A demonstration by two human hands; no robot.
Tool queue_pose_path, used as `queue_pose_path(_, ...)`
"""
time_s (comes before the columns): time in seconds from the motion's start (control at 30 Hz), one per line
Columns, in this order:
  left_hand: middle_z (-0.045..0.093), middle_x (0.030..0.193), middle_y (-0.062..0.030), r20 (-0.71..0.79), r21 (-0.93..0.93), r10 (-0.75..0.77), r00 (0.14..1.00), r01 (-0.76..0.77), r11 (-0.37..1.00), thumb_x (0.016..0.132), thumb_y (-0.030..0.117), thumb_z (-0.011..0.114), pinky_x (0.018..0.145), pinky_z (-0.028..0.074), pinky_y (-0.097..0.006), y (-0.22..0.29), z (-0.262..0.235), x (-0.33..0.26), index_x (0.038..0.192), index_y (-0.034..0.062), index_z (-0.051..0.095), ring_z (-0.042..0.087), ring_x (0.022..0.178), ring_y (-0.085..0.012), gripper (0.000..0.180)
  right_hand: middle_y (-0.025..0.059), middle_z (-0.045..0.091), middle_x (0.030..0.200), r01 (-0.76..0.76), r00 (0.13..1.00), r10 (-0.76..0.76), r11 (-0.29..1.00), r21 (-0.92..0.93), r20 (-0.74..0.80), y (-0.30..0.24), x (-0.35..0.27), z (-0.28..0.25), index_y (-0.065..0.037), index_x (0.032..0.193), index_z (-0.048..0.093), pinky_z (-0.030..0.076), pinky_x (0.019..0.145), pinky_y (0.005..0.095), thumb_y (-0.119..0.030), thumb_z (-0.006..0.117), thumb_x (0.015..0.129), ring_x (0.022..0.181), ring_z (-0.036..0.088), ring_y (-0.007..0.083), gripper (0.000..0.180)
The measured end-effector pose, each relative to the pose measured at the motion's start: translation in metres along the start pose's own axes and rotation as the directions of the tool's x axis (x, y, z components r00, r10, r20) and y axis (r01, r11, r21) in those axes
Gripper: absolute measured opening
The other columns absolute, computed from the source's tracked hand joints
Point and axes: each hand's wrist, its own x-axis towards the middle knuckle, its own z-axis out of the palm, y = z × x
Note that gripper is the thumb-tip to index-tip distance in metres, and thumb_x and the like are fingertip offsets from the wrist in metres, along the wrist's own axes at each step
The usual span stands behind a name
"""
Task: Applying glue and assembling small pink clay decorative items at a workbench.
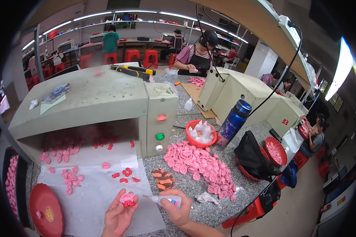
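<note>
Between the fingertips of my left hand [120, 216] is a small pink moulded piece [127, 197] with a red part at its lower edge. My right hand [178, 212] grips a white squeeze bottle [173, 201] with a thin nozzle, tilted sideways. The nozzle tip points at the pink piece from its right, close to it. Below both hands lies a white paper sheet [95, 197]. Small red bow-like pieces [127, 172] and loose pink pieces [72, 178] are scattered on it.
A grey-green box machine [87, 94] stands ahead, pink and red pieces in its opening. To the right are a pink heap [197, 160], a red bowl [201, 144] of white bottles and a blue flask [234, 124]. A red dish [46, 209] sits left. A co-worker [197, 55] works opposite.
</note>
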Motion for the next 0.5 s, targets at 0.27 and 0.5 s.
queue_pose_path(0.27, 0.041, 0.122, -0.0183, -0.026, 0.088, 0.071, 0.997, -0.069, 0.994, 0.082, 0.004, 0.048, 0.095, 0.037, -0.042, 0.005, -0.003, -0.003, 0.126, 0.0026, 0.032, 0.041, 0.113, -0.0342, 0.047, 0.0055, 0.054, 0.078, -0.085, 0.994, 0.086, 0.996, 0.015, -0.065, -0.007, 0.003, 0.007, 0.001, 0.083, 0.054, 0.040, 0.062, 0.0230, -0.005, 0.055, 0.067, 0.069, 0.049, 0.0093, 0.017)
queue_pose_path(0.5, 0.040, 0.124, -0.0169, 0.067, 0.116, 0.028, 0.997, -0.035, 0.993, 0.083, 0.005, 0.048, 0.098, 0.033, -0.041, 0.006, 0.014, 0.006, 0.126, 0.0021, 0.032, 0.037, 0.117, -0.0320, 0.046, 0.0073, 0.048, 0.078, 0.268, 0.946, -0.301, 0.935, -0.233, -0.120, -0.015, -0.002, 0.005, 0.001, 0.084, 0.051, 0.038, 0.066, 0.0251, -0.011, 0.055, 0.065, 0.071, 0.045, 0.0135, 0.023)
